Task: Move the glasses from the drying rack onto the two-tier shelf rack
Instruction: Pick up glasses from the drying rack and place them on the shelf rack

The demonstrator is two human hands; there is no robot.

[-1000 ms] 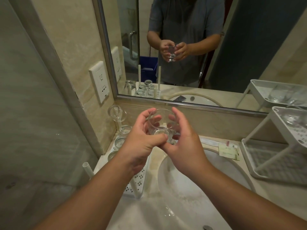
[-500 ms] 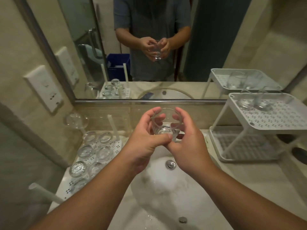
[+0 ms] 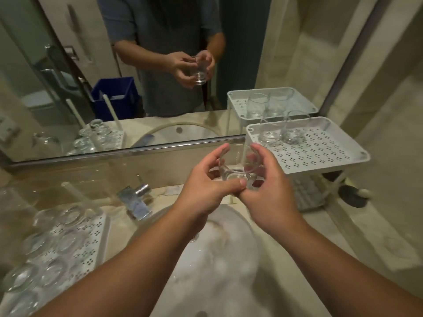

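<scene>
Left hand [image 3: 201,193] and right hand [image 3: 267,193] both grip a clear empty tumbler glass [image 3: 239,170] above the sink — white perforated two-tier shelf rack [image 3: 320,152] holds two upright glasses [image 3: 282,131]; blurry drying rack [image 3: 91,239] holds maybe eight.

We note a clear glass [image 3: 238,170], a white two-tier shelf rack [image 3: 320,145] perforated in clustered dot patterns, a likewise white dotted drying rack [image 3: 91,243], and a blue bin [image 3: 114,97] mirrored.
</scene>
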